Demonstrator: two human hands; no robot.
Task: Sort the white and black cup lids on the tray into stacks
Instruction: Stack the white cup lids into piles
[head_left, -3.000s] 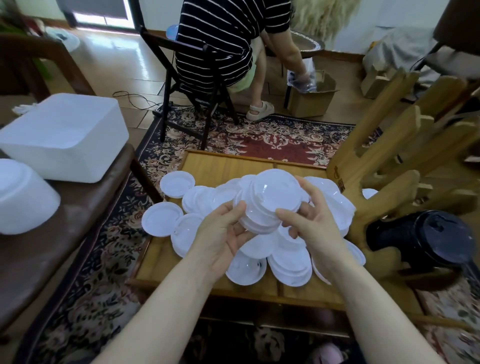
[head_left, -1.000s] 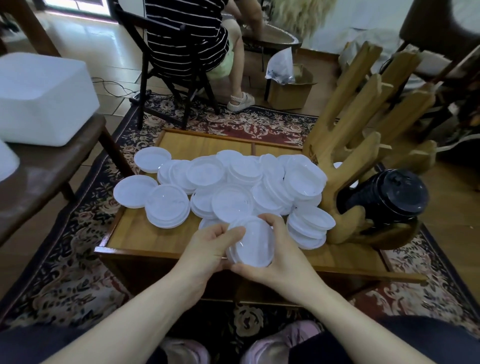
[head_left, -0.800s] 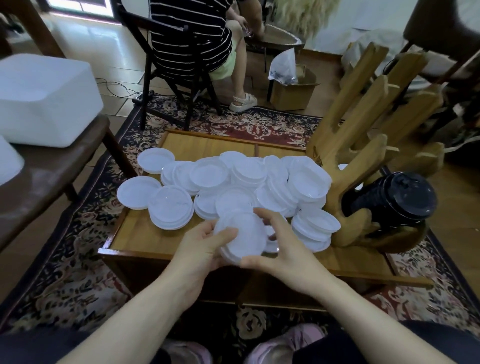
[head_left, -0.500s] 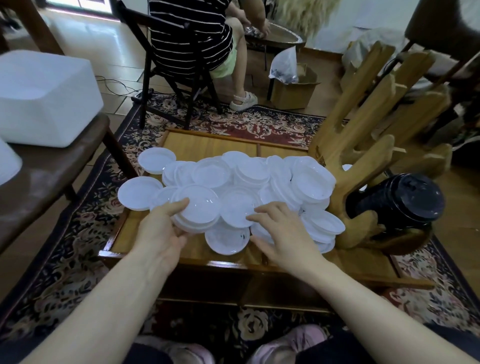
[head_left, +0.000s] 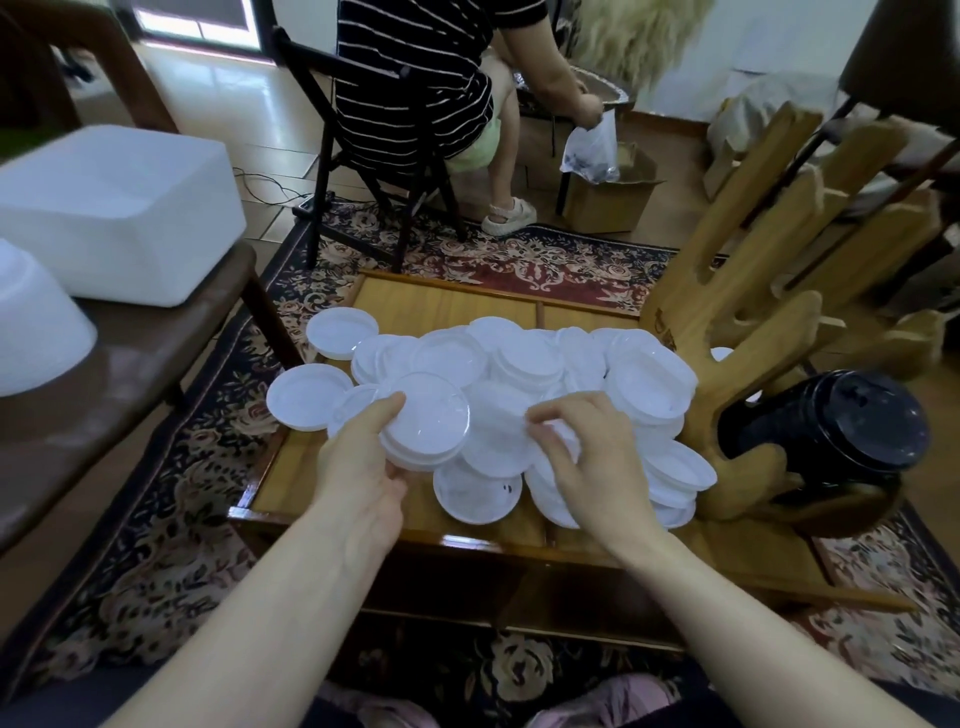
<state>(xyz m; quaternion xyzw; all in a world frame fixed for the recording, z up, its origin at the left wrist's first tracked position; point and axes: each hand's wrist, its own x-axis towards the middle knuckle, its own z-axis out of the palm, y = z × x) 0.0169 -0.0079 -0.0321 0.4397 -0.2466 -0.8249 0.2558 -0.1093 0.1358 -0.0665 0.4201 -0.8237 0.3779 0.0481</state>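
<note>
On the wooden tray (head_left: 415, 306), seen from the head camera, a wide heap of white lids (head_left: 524, 358) is lying scattered and overlapping, spreading from the left rim across to the wooden rack (head_left: 737, 312) on the right. Two single lids are hanging over the tray's left edge. The left hand (head_left: 363, 462) is gripping a short stack of white lids (head_left: 428, 431) at its near-left side, thumb curled underneath and fingers lying along the top rim, so the hand is clamped on that stack. The stack is sitting tilted, its far edge resting on the heap. The right hand (head_left: 592, 457) is reaching into the middle of the heap just beside that stack, fingers bent and drawn together with the tips pinching the edge of a loose white lid (head_left: 498, 415). Over on the right, the black lids (head_left: 831, 421) are already lying as one stack on their side in the low cradle of the rack, well apart from both hands. Beyond the tray, a person in a striped top (head_left: 415, 67) is sitting on a dark folding chair (head_left: 332, 156), handling a plastic bag (head_left: 592, 145) over a cardboard box (head_left: 608, 197). A white foam box (head_left: 114, 208) is sitting on the brown bench (head_left: 145, 343) at the left, and a patterned rug (head_left: 156, 519) is lying beneath everything.
</note>
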